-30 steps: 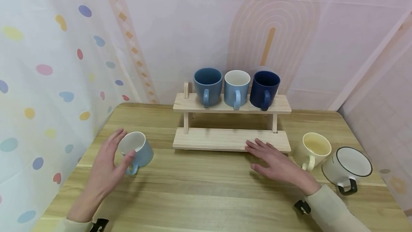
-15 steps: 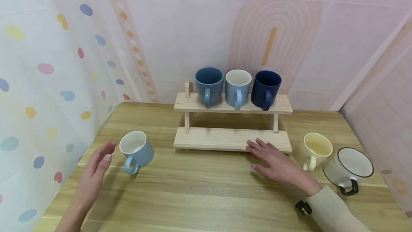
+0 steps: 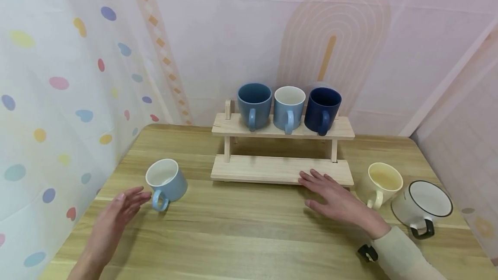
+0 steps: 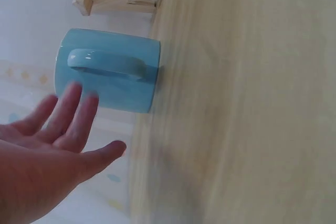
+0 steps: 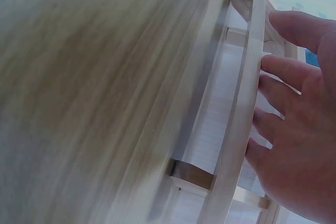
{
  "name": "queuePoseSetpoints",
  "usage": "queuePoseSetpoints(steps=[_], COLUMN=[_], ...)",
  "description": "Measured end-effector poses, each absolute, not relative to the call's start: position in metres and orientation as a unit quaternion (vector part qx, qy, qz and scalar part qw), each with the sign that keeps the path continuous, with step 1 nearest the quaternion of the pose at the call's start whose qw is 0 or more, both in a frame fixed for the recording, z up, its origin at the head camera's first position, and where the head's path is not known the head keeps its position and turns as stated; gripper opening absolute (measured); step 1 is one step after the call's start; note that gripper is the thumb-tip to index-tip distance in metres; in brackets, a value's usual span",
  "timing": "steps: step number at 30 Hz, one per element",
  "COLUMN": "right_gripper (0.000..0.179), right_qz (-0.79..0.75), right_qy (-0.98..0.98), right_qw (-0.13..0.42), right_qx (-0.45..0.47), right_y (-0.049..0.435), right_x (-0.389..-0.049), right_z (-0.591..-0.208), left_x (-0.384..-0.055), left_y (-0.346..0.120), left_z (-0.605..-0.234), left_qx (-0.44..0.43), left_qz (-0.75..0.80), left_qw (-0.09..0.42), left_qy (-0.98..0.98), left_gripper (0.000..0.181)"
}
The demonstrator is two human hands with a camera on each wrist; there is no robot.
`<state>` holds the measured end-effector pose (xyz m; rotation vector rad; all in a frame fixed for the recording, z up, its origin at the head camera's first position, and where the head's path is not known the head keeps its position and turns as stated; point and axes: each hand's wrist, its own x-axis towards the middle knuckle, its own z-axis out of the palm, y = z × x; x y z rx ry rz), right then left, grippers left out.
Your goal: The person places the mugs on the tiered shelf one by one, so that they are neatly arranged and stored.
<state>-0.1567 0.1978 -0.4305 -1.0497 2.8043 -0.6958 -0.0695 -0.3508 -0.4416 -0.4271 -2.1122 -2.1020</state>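
Note:
A light blue mug (image 3: 171, 185) with a white inside stands upright on the left of the table, its handle toward the near side. My left hand (image 3: 114, 217) is beside that mug, its fingertips close to the handle (image 4: 107, 64); whether they touch cannot be told. Nothing is held in it. On the right, my right hand (image 3: 330, 195) lies with spread fingers at the front edge of the wooden rack's lower shelf (image 3: 256, 170). The right wrist view shows its fingers (image 5: 286, 69) against the shelf board.
On the rack's upper shelf stand a grey-blue mug (image 3: 254, 107), a light blue mug (image 3: 288, 109) and a navy mug (image 3: 322, 109). A pale yellow mug (image 3: 379, 185) and a white mug with black rim (image 3: 420, 206) are on the right. Patterned curtains border the table's back and sides.
My left hand has drawn back from around the light blue mug, then turned, with its fingertips now near the handle. The right hand stays on the lower shelf.

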Motion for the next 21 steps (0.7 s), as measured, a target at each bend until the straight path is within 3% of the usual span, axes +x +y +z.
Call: queuePoseSetpoints(steps=[16, 21], right_gripper=[0.059, 0.058], right_qz=[-0.227, -0.227], right_qy=[0.912, 0.911], right_qw=[0.034, 0.032], right_qx=[-0.340, -0.341], right_y=[0.198, 0.199], right_x=[-0.156, -0.156], right_z=[-0.430, -0.431], left_x=[-0.076, -0.083], left_y=[-0.354, -0.349], left_z=[-0.451, -0.451], left_qx=[-0.196, -0.176], left_qz=[-0.735, -0.735], left_qw=[-0.065, -0.102], left_qy=[-0.646, -0.647], left_gripper=[0.061, 0.064])
